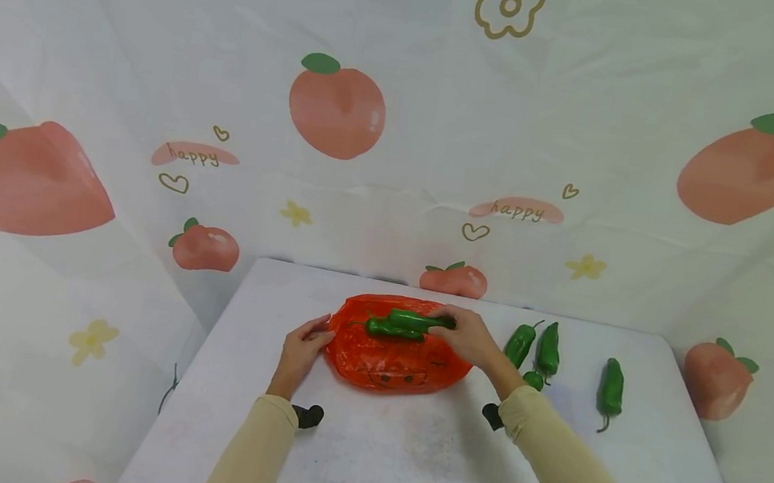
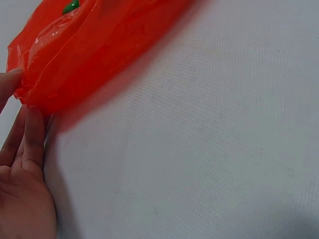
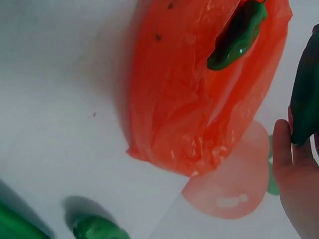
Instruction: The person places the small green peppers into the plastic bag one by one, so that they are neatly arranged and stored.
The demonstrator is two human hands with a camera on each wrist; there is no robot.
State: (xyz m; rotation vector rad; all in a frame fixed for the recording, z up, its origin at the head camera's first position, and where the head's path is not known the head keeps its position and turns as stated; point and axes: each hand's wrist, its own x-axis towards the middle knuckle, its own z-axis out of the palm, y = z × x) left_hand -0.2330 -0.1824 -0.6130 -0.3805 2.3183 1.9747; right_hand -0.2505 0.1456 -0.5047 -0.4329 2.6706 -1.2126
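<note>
right hand (image 1: 471, 337) is gripping a green pepper (image 1: 421, 320) by its right end, over the top of the orange plastic bag (image 1: 396, 359). head view: the pepper's long axis is running left-right, nearly level, free tip pointing left. a second pepper (image 1: 394, 329) is lying just below and touching it, same orientation. both are glossy, dark green, slender. left hand (image 1: 302, 347) is pinching the bag's left edge, fingers curled on the plastic. the bag is lying flat-ish, crumpled and translucent, with dark print on its near side, on the white table (image 1: 402, 469). three more loose peppers (image 1: 549, 348) are lying to the right of the bag, apart from it, long axes running roughly near-far.

left wrist view: fingers (image 2: 34, 142) are lying against the bag's wrinkled edge (image 2: 45, 94); a bit of green (image 2: 71, 6) is showing at the top of the bag.

right wrist view: the held pepper (image 3: 304, 99) is running along the frame's right edge, fingers (image 3: 281, 144) touching it. the other pepper (image 3: 238, 34) is lying on the bag, its skin shiny. a loose pepper (image 3: 97, 229) is sitting at the lower left.
</note>
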